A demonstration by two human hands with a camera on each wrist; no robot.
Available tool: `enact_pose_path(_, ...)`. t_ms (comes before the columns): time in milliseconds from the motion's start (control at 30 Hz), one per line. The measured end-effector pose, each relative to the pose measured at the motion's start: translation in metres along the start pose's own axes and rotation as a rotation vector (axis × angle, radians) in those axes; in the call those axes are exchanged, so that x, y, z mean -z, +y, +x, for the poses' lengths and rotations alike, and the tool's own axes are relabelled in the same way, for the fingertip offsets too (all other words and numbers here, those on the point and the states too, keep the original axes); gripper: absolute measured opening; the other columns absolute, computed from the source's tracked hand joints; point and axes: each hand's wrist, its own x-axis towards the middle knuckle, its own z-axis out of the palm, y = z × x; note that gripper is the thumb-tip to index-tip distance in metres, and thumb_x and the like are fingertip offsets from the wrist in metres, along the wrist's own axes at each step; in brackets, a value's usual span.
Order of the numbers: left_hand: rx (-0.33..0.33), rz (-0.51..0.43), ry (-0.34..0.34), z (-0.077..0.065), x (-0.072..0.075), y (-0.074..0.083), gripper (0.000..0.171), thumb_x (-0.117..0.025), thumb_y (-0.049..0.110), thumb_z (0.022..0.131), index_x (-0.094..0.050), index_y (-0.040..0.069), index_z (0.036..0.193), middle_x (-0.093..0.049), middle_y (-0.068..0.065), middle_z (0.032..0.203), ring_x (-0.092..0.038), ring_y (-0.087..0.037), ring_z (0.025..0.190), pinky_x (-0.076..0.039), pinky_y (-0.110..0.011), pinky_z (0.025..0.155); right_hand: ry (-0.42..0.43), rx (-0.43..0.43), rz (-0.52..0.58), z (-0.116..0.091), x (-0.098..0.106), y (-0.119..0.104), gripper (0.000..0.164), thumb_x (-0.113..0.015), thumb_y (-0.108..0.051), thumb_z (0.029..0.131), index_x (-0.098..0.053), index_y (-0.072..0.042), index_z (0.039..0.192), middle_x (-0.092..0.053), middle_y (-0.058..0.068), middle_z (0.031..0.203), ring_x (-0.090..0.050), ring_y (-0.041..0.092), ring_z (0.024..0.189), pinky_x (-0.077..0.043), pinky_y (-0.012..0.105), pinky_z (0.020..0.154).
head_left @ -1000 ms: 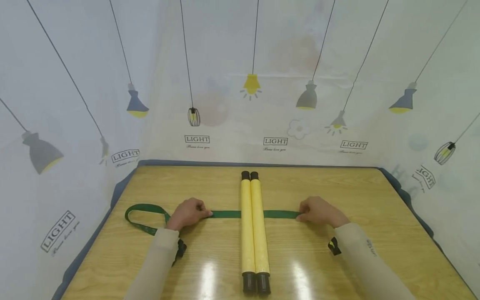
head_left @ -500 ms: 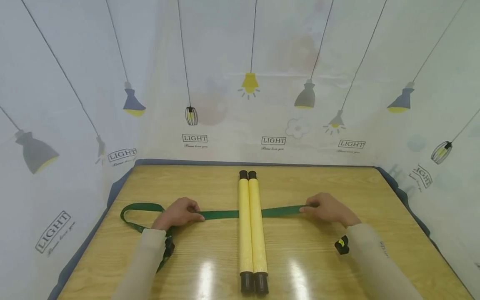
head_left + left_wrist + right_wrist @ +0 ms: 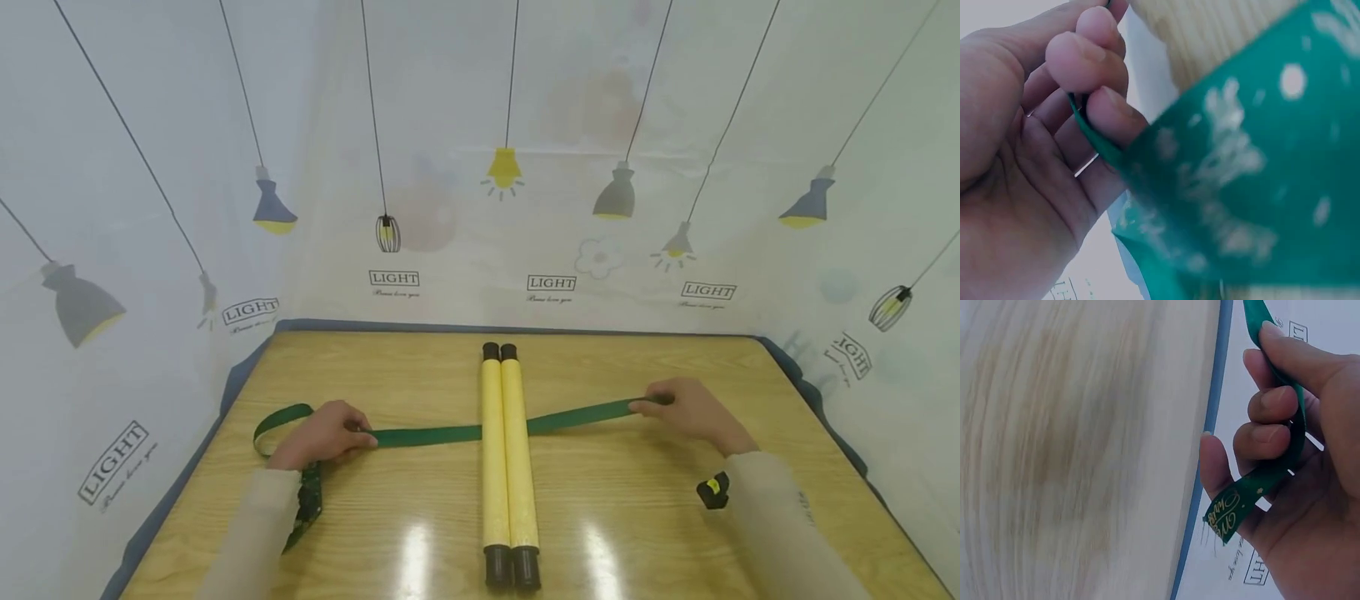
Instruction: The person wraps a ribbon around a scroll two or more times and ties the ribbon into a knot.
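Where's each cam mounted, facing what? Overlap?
Head: worn on head, facing forward and down at table, yellow rods and green ribbon; left hand, right hand, both sleeves show.
Left wrist: on that wrist, close on green ribbon; left palm and fingers show.
Right wrist: on that wrist, facing table and ribbon end; right palm and fingers show.
Shared: head and right wrist both show table, green ribbon, right hand.

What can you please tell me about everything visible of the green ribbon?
The green ribbon is a flat strip that looks like smooth fabric, with pale marks and gold lettering in the wrist views. It passes beneath two yellow rods, running fairly straight on either side. The left hand pinches it on one side; the right hand holds the other, its end showing near the little finger. Past the left hand, it curves on the table, partly hidden.
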Motion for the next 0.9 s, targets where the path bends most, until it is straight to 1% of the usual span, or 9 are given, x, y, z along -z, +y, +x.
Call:
enact_pose_path(67, 0.021, 0.005, -0.005, -0.005, 0.003, -0.002, 0.014, -0.068, 0.024, 0.093, -0.074, 0.013, 0.088, -0.052, 0.002, 0.053, -0.042, -0.008, 0.041, -0.042, -0.026, 0.048, 0.018, -0.007, 0.0, -0.003, 0.004, 0.003, 0.049, -0.062, -0.055, 0.091, -0.062, -0.009, 0.075, -0.042, -0.003, 0.063, -0.039, 0.014, 0.058, -0.034, 0.03, 0.057)
enact_pose_path(200, 0.03, 0.028, -0.012, -0.013, 0.008, -0.009, 0.012, -0.068, 0.022, 0.093, -0.074, 0.013, 0.088, -0.054, 0.001, 0.054, -0.043, -0.008, 0.042, -0.044, -0.028, 0.049, 0.058, -0.021, -0.011, -0.01, 0.013, 0.008, 0.048, -0.061, -0.056, 0.091, -0.065, -0.011, 0.075, -0.042, -0.002, 0.063, -0.037, 0.014, 0.057, -0.034, 0.03, 0.056)
enact_pose_path(333, 0.009, 0.009, -0.036, -0.022, 0.014, -0.015, 0.012, -0.068, 0.019, 0.093, -0.073, 0.009, 0.089, -0.055, -0.001, 0.054, -0.043, -0.009, 0.041, -0.047, -0.031, 0.051, 0.071, -0.029, -0.019, -0.017, 0.02, 0.013, 0.047, -0.059, -0.057, 0.092, -0.067, -0.012, 0.079, -0.043, 0.0, 0.064, -0.039, 0.015, 0.059, -0.035, 0.032, 0.057)
enact_pose_path(500, -0.002, -0.01, -0.069, -0.035, 0.026, -0.024, 0.013, -0.069, 0.02, 0.093, -0.074, 0.009, 0.089, -0.054, -0.003, 0.054, -0.042, -0.009, 0.041, -0.047, -0.03, 0.05, 0.1, -0.036, -0.04, -0.026, 0.028, 0.022, 0.047, -0.057, -0.056, 0.094, -0.067, -0.013, 0.079, -0.045, 0.0, 0.065, -0.04, 0.015, 0.06, -0.035, 0.033, 0.059)
enact_pose_path(567, 0.002, 0.005, -0.064, -0.039, 0.03, -0.03, 0.012, -0.07, 0.021, 0.091, -0.075, 0.01, 0.088, -0.057, -0.003, 0.056, -0.043, -0.009, 0.041, -0.047, -0.03, 0.049, 0.117, -0.042, -0.054, -0.028, 0.031, 0.028, 0.046, -0.057, -0.056, 0.094, -0.069, -0.013, 0.082, -0.047, 0.0, 0.065, -0.04, 0.014, 0.06, -0.035, 0.033, 0.059)
enact_pose_path(667, 0.015, 0.031, -0.05, -0.046, 0.037, -0.039, 0.011, -0.072, 0.022, 0.089, -0.075, 0.012, 0.087, -0.062, -0.001, 0.062, -0.048, -0.009, 0.043, -0.049, -0.03, 0.049, 0.138, -0.062, -0.066, -0.034, 0.038, 0.037, 0.047, -0.057, -0.055, 0.095, -0.073, -0.012, 0.09, -0.054, 0.003, 0.07, -0.042, 0.015, 0.06, -0.036, 0.034, 0.059)
enact_pose_path(733, 0.022, 0.057, -0.043, -0.05, 0.044, -0.042, 0.009, -0.073, 0.02, 0.089, -0.075, 0.011, 0.086, -0.065, -0.002, 0.066, -0.049, -0.01, 0.044, -0.049, -0.03, 0.051, 0.153, -0.079, -0.075, -0.037, 0.041, 0.042, 0.048, -0.057, -0.055, 0.095, -0.073, -0.01, 0.093, -0.053, 0.003, 0.069, -0.041, 0.015, 0.059, -0.035, 0.034, 0.057)
enact_pose_path(800, 0.024, 0.07, -0.046, -0.057, 0.051, -0.045, 0.01, -0.072, 0.019, 0.089, -0.075, 0.01, 0.087, -0.065, -0.003, 0.068, -0.048, -0.009, 0.044, -0.049, -0.03, 0.052, 0.169, -0.1, -0.082, -0.041, 0.045, 0.048, 0.049, -0.057, -0.055, 0.094, -0.074, -0.009, 0.096, -0.057, 0.005, 0.072, -0.042, 0.015, 0.06, -0.036, 0.033, 0.057)
enact_pose_path(900, 0.05, 0.09, -0.04, -0.067, 0.06, -0.049, 0.009, -0.071, 0.016, 0.089, -0.076, 0.008, 0.088, -0.066, -0.004, 0.069, -0.046, -0.01, 0.044, -0.047, -0.03, 0.051, 0.191, -0.124, -0.093, -0.047, 0.05, 0.054, 0.049, -0.058, -0.055, 0.094, -0.073, -0.008, 0.096, -0.059, 0.008, 0.076, -0.045, 0.017, 0.062, -0.038, 0.034, 0.058)
